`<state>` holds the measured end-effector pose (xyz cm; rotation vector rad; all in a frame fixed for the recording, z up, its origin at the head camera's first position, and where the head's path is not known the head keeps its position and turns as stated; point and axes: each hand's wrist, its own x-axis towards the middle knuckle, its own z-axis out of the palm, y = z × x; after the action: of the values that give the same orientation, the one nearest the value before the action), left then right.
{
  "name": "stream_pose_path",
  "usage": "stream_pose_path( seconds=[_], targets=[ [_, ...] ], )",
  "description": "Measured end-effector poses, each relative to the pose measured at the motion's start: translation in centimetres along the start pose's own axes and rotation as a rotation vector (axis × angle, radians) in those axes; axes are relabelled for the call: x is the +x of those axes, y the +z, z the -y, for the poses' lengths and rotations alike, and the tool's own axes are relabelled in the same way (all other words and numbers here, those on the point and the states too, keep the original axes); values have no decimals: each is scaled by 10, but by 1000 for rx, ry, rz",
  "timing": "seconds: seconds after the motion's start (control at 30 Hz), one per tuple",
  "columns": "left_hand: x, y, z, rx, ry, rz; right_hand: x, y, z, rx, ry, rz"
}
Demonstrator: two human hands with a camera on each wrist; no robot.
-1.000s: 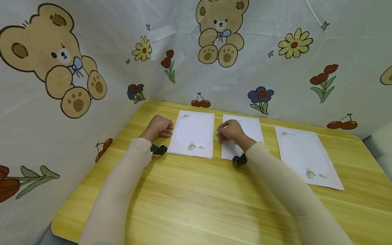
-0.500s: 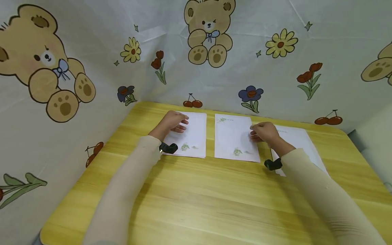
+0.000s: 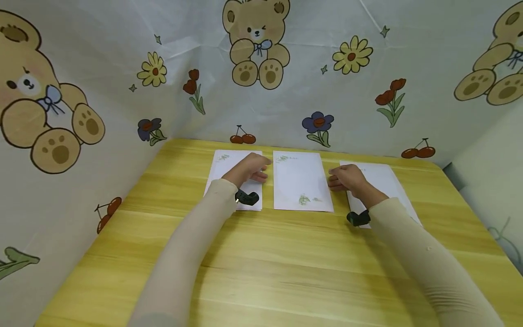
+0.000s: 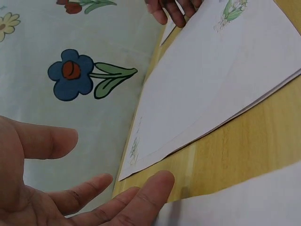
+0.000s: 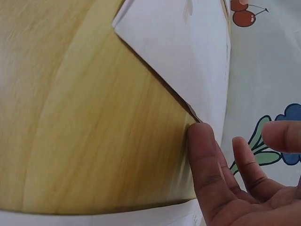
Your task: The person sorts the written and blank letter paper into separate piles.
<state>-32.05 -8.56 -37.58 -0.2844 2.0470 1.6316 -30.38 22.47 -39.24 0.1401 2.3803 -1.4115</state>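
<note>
Three white paper stacks with small green plant prints lie in a row. My left hand (image 3: 251, 170) reaches over the left stack (image 3: 218, 170), partly covering it, with its fingers near the left edge of the middle stack (image 3: 300, 181). In the left wrist view the thumb and fingers of that hand (image 4: 70, 188) are spread, with nothing between them. My right hand (image 3: 347, 179) is between the middle stack and the right stack (image 3: 382, 179), hiding part of the latter. Its fingers are extended, and in the right wrist view one fingertip (image 5: 202, 134) is right at a paper edge (image 5: 174, 61).
The stacks sit toward the far side of a yellow wood-grain table (image 3: 265, 263). Behind and to the left hangs a pale cloth (image 3: 175, 95) printed with bears, flowers and cherries. Dark wrist cameras (image 3: 248, 198) hang beneath both wrists.
The left hand has moved right, across the left stack to the middle one. My right hand has gone from the middle stack's left edge to its right side. The head view has turned right.
</note>
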Motion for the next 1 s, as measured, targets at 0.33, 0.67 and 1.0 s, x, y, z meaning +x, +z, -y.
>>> stream_pose_path(
  seconds=[0.33,0.67,1.0],
  targets=[
    [5,7,-1,20,-20,38,3,6,2,45,28,-9],
    [7,7,0,29,-24,27,5,10,8,23,-6,-78],
    [11,8,4,11,-12,28,12,15,7,84,7,-89]
  ],
)
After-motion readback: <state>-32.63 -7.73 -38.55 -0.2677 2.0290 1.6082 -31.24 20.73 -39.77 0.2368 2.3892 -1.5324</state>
